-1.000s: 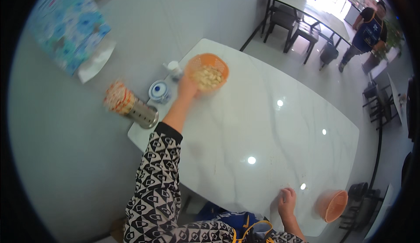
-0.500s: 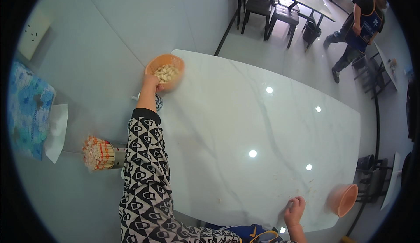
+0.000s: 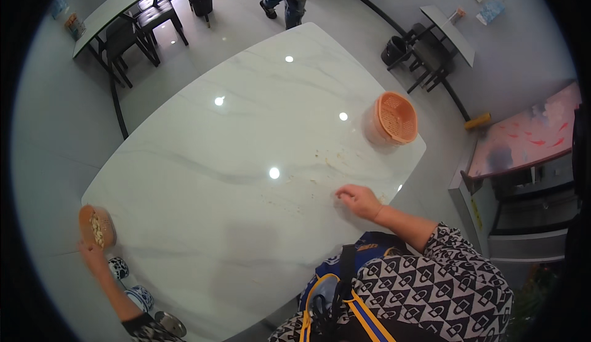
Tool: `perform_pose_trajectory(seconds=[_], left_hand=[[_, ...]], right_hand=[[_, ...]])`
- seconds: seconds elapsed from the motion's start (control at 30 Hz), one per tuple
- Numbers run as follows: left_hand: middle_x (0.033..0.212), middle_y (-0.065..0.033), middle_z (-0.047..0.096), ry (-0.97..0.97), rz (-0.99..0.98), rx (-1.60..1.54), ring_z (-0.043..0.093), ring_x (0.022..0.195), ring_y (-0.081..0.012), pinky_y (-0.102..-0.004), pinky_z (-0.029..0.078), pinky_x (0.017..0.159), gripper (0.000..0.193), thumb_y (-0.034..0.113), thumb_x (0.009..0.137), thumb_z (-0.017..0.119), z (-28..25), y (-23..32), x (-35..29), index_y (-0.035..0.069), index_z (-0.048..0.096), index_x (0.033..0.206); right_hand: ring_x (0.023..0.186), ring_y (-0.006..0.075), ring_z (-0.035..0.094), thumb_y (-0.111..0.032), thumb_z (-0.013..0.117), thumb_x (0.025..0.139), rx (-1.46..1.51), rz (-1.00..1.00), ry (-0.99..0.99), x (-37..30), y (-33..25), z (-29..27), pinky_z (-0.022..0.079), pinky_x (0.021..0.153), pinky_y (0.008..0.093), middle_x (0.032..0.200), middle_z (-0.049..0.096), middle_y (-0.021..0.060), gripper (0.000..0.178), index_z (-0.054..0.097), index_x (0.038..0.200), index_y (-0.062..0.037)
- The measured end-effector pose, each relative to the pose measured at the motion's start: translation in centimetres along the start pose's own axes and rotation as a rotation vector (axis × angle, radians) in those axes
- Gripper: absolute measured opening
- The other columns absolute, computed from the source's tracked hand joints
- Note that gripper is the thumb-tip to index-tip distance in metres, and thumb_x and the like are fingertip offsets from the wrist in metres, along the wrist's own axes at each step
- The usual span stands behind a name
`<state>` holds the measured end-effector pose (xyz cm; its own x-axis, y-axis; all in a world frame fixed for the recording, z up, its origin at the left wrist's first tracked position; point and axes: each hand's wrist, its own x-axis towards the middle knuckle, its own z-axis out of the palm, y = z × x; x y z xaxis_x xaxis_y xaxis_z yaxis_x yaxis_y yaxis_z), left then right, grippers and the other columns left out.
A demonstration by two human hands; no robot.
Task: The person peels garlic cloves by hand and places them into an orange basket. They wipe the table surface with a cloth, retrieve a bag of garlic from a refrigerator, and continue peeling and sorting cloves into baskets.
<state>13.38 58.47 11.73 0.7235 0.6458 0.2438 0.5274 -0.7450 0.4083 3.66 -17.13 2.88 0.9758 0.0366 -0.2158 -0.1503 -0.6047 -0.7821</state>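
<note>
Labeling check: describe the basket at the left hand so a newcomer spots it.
Find the white marbled table, then its left corner beside the gray wall. The orange basket there is at the left hand; unlike the rightmost basket, it shows pale pieces inside.

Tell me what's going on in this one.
The camera wearer's left hand grips the near edge of an orange basket holding pale pieces, out at the left end of a white table. The right hand is loosely curled, at or just above the tabletop near scattered crumbs; no object shows in it. Another orange basket stands at the right end.
</note>
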Motion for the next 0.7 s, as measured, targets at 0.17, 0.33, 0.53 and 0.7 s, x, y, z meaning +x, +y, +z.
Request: perform_pose_trajectory(seconds=[0.17, 0.33, 0.53, 0.7], left_hand=[[0.109, -0.0128, 0.057, -0.113, 0.327, -0.255, 0.051, 0.087, -0.0200, -0.0303, 0.043, 0.081, 0.039, 0.004, 0.087, 0.051, 2.3, 3.6, -19.4, 0.002, 0.049, 0.126], [0.111, -0.0101, 0.058, -0.384, -0.020, -0.494, 0.056, 0.082, -0.0133, -0.0267, 0.046, 0.072, 0.037, 0.003, 0.087, 0.052, 3.6, 7.2, -36.0, 0.001, 0.049, 0.124], [0.113, -0.0098, 0.057, -0.526, -0.052, -0.643, 0.060, 0.082, -0.0136, -0.0251, 0.048, 0.069, 0.035, 0.000, 0.085, 0.050, 3.3, 11.3, -46.9, 0.000, 0.051, 0.121], [0.118, -0.0105, 0.054, -0.626, 0.122, -0.644, 0.062, 0.083, -0.0159, -0.0261, 0.049, 0.068, 0.031, -0.001, 0.084, 0.052, 3.3, 14.8, -51.3, 0.002, 0.056, 0.114]], right_hand=[[0.062, 0.0174, 0.060, -0.044, 0.047, 0.090, 0.627, 0.709, 0.264, 0.7, 3.6, -9.5, 0.052, 0.055, 0.0292, 0.083, 0.063, 0.0125, 0.053, 0.052, 0.117, 0.0003], [0.073, 0.0207, 0.062, -0.055, 0.049, 0.083, 0.792, 0.730, 0.423, 1.6, 6.6, -13.7, 0.055, 0.061, 0.0321, 0.099, 0.061, 0.0204, 0.083, 0.022, 0.141, -0.0017], [0.082, 0.0267, 0.061, -0.059, 0.054, 0.078, 0.841, 0.577, 0.361, 2.7, 7.7, -15.0, 0.056, 0.058, 0.0331, 0.122, 0.048, 0.0244, 0.089, 0.023, 0.141, -0.0046], [0.084, 0.0279, 0.064, -0.058, 0.058, 0.077, 0.562, 0.466, 0.392, 5.6, 6.3, -16.0, 0.056, 0.055, 0.0352, 0.128, 0.047, 0.0198, 0.083, 0.031, 0.139, -0.0099]])
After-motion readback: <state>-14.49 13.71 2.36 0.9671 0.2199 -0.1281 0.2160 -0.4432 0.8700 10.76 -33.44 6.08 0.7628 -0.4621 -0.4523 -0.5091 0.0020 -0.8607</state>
